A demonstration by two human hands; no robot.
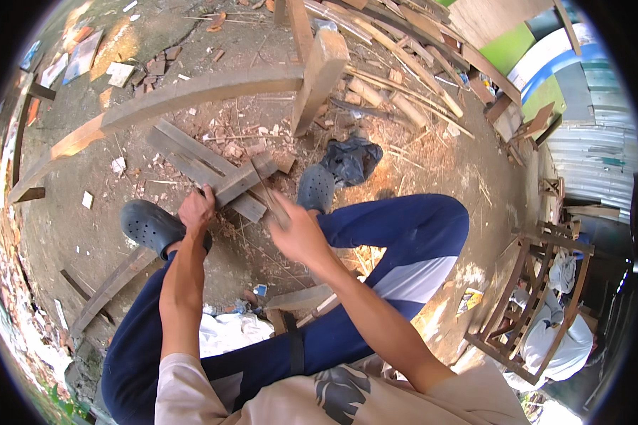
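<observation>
My left hand [197, 207] is closed around the near end of a short wooden block [235, 184]. That block lies across grey wooden boards [184, 152] on the ground between my feet. In my closed right hand [301, 232] is a large knife [264, 185], its dark, narrow blade angled across the far end of the block. The knife and the fingers around its handle are slightly blurred, and whether the blade touches the wood is hard to tell. Dark clogs [149, 223] are on my feet, to either side of the boards.
A long curved timber [191, 92] joined to an upright post [320, 81] stands just beyond the boards. A crumpled black plastic bag [352, 159] lies by my right foot. Bamboo and wood scraps [411, 67] pile up behind. A wooden frame [528, 304] stands at right.
</observation>
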